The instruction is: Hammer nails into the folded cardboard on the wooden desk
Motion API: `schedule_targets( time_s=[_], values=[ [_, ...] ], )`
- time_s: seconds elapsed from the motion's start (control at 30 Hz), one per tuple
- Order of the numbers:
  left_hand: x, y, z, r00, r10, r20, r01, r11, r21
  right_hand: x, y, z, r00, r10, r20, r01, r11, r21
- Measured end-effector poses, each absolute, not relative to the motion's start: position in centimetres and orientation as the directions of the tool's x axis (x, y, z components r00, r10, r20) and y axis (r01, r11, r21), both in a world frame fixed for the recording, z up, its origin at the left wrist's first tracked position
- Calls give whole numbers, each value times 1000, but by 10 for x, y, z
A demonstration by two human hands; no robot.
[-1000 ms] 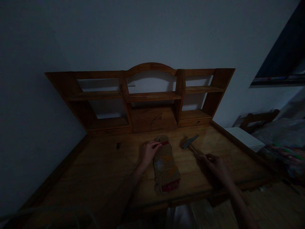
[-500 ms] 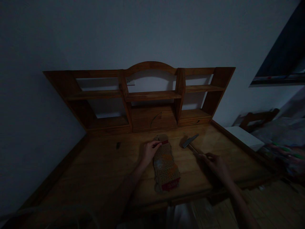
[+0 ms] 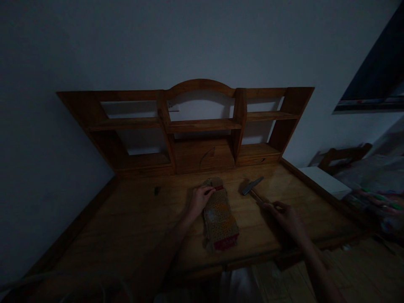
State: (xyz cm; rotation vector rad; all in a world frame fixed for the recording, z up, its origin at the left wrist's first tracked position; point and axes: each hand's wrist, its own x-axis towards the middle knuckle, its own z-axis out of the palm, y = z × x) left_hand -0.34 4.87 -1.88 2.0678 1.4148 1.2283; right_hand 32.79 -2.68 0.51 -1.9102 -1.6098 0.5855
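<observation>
Just below the frame's centre, the left hand (image 3: 199, 199) is resting at the upper end of a speckled brown-and-orange cardboard piece with red bands (image 3: 221, 215), which is lying on the light-brown wooden table (image 3: 134, 219); that hand's fingers are sitting close together, whether around anything one cannot tell. At lower right, the right hand (image 3: 288, 218) is gripping, fingers curled round, a wooden-handled, grey-metal-headed hammer (image 3: 252, 186).

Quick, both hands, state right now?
Left hand: pinched closed over the cardboard; can't tell if holding anything.
Right hand: closed around the hammer by its handle.
</observation>
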Motion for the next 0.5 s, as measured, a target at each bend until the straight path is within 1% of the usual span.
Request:
schedule_targets(
  time_s=[0.1, 0.23, 0.5],
  values=[
    [-2, 49, -16, 136, 876, 463, 589, -447, 673, 329, -27, 4, 162, 987, 17, 735, -109, -670],
    [0, 47, -16, 136, 866, 481, 590, -461, 663, 328, -27, 7, 189, 982, 26, 746, -127, -653],
    [-4, 46, -20, 108, 876, 471, 582, -440, 684, 325, -31, 12, 210, 977, 44, 760, -135, -636]
  ],
)
